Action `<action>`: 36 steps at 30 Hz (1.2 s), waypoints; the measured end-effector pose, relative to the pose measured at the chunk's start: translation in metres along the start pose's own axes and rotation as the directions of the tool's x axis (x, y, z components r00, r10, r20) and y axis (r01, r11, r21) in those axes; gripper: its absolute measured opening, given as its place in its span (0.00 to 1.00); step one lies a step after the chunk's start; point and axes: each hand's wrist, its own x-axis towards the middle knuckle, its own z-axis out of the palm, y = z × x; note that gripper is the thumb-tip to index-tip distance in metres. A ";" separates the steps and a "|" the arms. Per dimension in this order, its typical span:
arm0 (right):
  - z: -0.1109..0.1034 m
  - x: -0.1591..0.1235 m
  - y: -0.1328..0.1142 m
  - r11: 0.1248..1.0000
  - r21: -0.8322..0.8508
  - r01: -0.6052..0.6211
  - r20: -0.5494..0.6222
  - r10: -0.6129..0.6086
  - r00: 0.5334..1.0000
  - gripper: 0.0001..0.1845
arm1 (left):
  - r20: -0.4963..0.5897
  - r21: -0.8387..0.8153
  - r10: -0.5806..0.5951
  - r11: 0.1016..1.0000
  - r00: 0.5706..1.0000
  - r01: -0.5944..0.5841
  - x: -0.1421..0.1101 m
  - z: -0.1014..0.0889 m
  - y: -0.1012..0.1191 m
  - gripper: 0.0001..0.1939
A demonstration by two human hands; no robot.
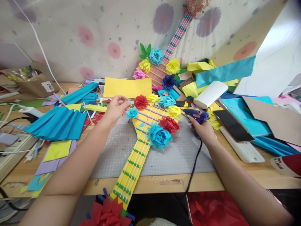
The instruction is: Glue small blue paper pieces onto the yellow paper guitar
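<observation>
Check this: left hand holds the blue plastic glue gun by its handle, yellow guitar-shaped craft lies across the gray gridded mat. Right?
Wrong hand. The head view shows the right hand holding the blue plastic glue gun by its handle. The yellow guitar-shaped craft does lie across the gray gridded mat.

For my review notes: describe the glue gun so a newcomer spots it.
Find the yellow guitar lying across the grey mat. To its right, the right hand holds the glue gun. Unlike the flowers beside it, it is a dark blue tool trailing a black cord.
</observation>
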 end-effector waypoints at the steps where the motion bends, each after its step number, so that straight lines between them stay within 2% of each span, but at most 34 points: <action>1: 0.003 0.000 0.002 0.998 -0.063 0.000 0.000 0.000 1.000 0.24 | -0.014 0.014 0.008 1.000 1.000 -0.008 0.001 -0.002 0.002 0.15; 4: 0.012 -0.002 0.002 0.985 -0.155 0.078 -0.037 -0.085 0.996 0.25 | -0.036 0.064 0.035 0.997 0.999 -0.032 0.003 -0.009 0.006 0.14; 7: 0.016 -0.003 0.001 0.976 -0.181 0.117 -0.018 -0.122 0.992 0.26 | -0.041 0.156 0.056 0.987 0.998 -0.049 0.004 -0.016 0.008 0.13; 10: 0.011 -0.004 0.002 0.978 -0.170 0.125 -0.022 -0.131 0.991 0.30 | -0.030 0.280 0.090 0.957 0.995 -0.078 0.008 -0.025 0.005 0.15; 12: 0.001 -0.005 -0.002 0.975 -0.142 0.169 -0.094 -0.183 0.979 0.35 | -0.007 0.340 0.110 0.935 0.994 -0.101 0.012 -0.032 0.000 0.16; 14: -0.010 -0.007 -0.013 0.956 -0.137 0.260 -0.227 -0.286 0.931 0.37 | 0.035 0.388 0.098 0.916 0.995 -0.104 0.017 -0.038 -0.007 0.17; 17: -0.019 -0.012 -0.046 0.885 -0.133 0.447 -0.398 -0.460 0.794 0.32 | 0.124 0.447 0.046 0.889 0.991 -0.097 0.023 -0.046 -0.015 0.16; 19: -0.012 -0.016 -0.076 0.813 -0.033 0.581 -0.306 -0.561 0.769 0.29 | 0.154 0.479 0.021 0.873 0.988 -0.094 0.024 -0.048 -0.016 0.16; 20: -0.004 -0.018 -0.092 0.775 0.005 0.632 -0.174 -0.622 0.764 0.28 | 0.149 0.495 0.015 0.864 0.989 -0.088 0.024 -0.049 -0.015 0.15; 21: 0.006 -0.020 -0.107 0.729 0.033 0.684 -0.057 -0.682 0.729 0.27 | 0.130 0.507 0.013 0.858 0.991 -0.077 0.023 -0.050 -0.012 0.15; 22: 0.019 -0.023 -0.122 0.671 0.044 0.740 0.077 -0.741 0.668 0.27 | 0.105 0.515 0.012 0.855 0.994 -0.065 0.022 -0.051 -0.009 0.14; 25: 0.060 -0.029 -0.161 0.463 0.050 0.885 0.396 -0.823 0.408 0.27 | 0.023 0.516 0.015 0.857 1.000 -0.024 0.018 -0.052 0.004 0.14; 29: 0.103 -0.034 -0.191 0.238 0.049 0.970 0.589 -0.791 0.164 0.31 | -0.038 0.480 0.024 0.877 0.999 -0.003 0.015 -0.056 0.014 0.14; 32: 0.121 -0.034 -0.200 0.070 0.111 0.991 0.654 -0.756 -0.020 0.24 | -0.053 0.476 0.055 0.879 0.997 -0.024 0.017 -0.060 0.014 0.15; 34: 0.128 -0.033 -0.203 0.002 0.137 0.991 0.670 -0.737 -0.091 0.17 | -0.045 0.507 0.055 0.862 0.998 -0.024 0.018 -0.062 0.012 0.15; 36: 0.133 -0.031 -0.205 -0.020 0.142 0.990 0.683 -0.722 -0.112 0.11 | -0.025 0.569 0.033 0.822 0.999 -0.013 0.019 -0.065 0.009 0.14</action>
